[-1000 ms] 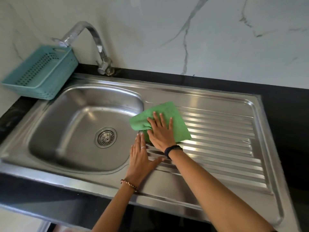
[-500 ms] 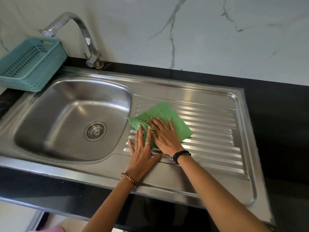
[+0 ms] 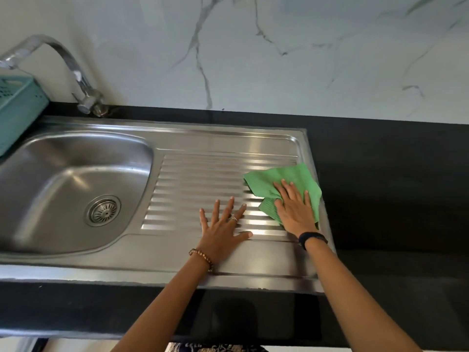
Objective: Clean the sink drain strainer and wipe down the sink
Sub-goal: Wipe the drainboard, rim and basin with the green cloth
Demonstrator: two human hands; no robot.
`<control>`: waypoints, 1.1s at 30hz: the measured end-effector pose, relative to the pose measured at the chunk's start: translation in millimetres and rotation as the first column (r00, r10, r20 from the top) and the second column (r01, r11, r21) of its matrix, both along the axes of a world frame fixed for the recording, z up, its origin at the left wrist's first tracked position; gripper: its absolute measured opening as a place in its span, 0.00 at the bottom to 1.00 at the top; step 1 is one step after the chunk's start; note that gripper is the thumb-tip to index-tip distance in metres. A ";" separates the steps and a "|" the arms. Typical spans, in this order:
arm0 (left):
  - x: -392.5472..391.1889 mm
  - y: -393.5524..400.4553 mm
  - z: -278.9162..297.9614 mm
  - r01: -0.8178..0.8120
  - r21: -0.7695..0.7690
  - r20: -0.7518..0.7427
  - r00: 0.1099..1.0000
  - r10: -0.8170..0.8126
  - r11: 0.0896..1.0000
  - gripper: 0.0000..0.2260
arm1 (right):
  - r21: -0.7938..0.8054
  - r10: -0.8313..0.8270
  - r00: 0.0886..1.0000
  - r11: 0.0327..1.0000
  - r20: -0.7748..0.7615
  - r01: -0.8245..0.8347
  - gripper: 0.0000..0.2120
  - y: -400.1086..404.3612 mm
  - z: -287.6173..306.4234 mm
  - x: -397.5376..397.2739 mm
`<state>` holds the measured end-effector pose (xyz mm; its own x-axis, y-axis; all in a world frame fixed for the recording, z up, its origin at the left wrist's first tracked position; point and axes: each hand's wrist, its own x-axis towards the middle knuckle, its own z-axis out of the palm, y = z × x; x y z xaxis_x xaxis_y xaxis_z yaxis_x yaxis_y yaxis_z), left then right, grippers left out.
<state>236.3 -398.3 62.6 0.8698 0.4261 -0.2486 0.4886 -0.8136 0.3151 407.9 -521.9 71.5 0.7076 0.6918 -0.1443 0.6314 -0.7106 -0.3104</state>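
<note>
A steel sink (image 3: 76, 138) has its bowl at the left and a ribbed drainboard (image 3: 203, 179) at the right. The round drain strainer (image 3: 103, 211) sits in the bowl's bottom. A green cloth (image 3: 284, 177) lies at the drainboard's far right edge. My right hand (image 3: 294, 209) presses flat on the cloth with straight fingers. My left hand (image 3: 223, 231) rests flat on the ribs to the left of it, fingers spread, holding nothing.
A curved steel tap (image 3: 76, 74) stands behind the bowl. A teal plastic basket (image 3: 17, 110) sits at the far left. Black countertop (image 3: 393, 186) surrounds the sink, with a white marble wall (image 3: 279, 52) behind.
My right hand has slid the green cloth from the drainboard's left side, near the bowl, to its right edge. My left hand moved right along the ribs. The view shifted right.
</note>
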 end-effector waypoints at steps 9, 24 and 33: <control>-2.7 -0.6 7.4 0.012 0.000 0.003 1.000 -0.012 1.000 0.32 | 0.067 -0.155 0.988 0.986 -0.006 0.155 0.23 8.3 9.1 -11.5; -95.8 85.1 10.9 -0.466 0.072 0.011 0.884 0.467 0.882 0.59 | -0.028 0.179 0.982 0.984 0.054 -0.178 0.28 136.7 -9.9 -106.3; -115.2 96.0 1.4 -0.546 -0.014 0.082 0.834 0.545 0.838 0.58 | -0.055 0.444 0.895 0.895 0.025 -0.443 0.27 235.7 -3.1 -152.6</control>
